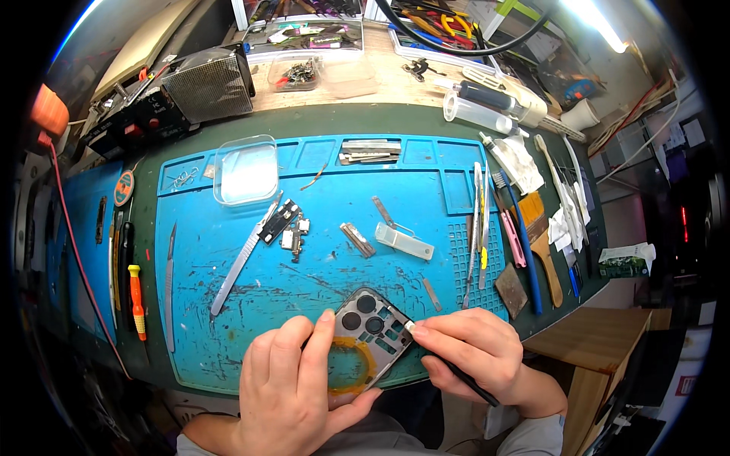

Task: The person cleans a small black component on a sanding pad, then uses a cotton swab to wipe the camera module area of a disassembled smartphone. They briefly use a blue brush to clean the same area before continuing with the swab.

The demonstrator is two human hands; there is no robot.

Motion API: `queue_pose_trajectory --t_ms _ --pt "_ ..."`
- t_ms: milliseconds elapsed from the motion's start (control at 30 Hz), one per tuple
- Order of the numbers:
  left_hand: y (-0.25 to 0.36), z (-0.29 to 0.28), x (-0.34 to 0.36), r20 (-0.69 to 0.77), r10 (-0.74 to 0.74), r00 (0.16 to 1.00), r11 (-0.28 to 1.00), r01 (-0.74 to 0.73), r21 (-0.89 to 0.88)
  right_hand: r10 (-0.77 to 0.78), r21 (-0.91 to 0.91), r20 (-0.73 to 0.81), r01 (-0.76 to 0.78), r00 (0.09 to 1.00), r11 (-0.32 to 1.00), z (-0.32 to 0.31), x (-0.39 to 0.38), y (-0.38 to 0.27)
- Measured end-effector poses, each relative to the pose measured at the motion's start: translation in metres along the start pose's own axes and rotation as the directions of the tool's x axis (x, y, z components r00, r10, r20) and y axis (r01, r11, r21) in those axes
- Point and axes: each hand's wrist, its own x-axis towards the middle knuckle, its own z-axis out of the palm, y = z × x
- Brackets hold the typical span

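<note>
My left hand (293, 380) grips a grey phone housing (362, 331) along its left side, thumb below and fingers at the upper edge. Round camera openings and several small cut-outs show at the housing's upper end; lower down is an amber ring. In my right hand (479, 353) is a slim black-handled tool (470, 382), pinched between thumb and fingers. A small pale tip (410, 326) by my fingertips meets the housing's right edge; its exact kind is hard to make out. The housing is tilted above the front of a blue work mat (289, 281).
On the mat lie a scalpel (239, 266), small black phone parts (280, 220), metal strips (357, 239), a translucent plastic piece (404, 240) and a clear box (247, 171). Tweezers (485, 228) and brushes (541, 258) lie right; an orange-handled screwdriver (137, 300) is left.
</note>
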Motion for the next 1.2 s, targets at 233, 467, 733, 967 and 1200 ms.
queue_pose_trajectory --t_ms 233,467,733,967,1200 --pt "-0.0006 0.0016 -0.0004 -0.007 0.004 1.0 1.0 -0.004 0.009 -0.008 -0.035 0.012 0.008 1.0 0.999 0.0023 -0.0016 0.0012" --pt "-0.0014 0.0016 -0.0003 -0.008 0.006 1.0 1.0 -0.006 0.003 -0.002 -0.039 0.023 0.003 1.0 0.999 0.0021 0.002 0.0002" --pt "-0.002 0.0025 -0.0005 -0.013 0.008 1.0 1.0 -0.008 -0.003 -0.019 -0.062 0.029 0.02 0.999 0.998 0.0045 0.0014 0.0002" --pt "-0.001 0.0029 0.0003 -0.026 0.011 1.0 1.0 -0.011 0.002 -0.016 -0.05 0.025 0.017 1.0 0.999 0.0063 0.0032 0.0008" --pt "-0.0007 0.0024 0.0003 -0.021 0.012 1.0 1.0 -0.012 0.006 -0.007 -0.048 0.029 0.008 1.0 0.999 0.0071 0.0056 0.0003"
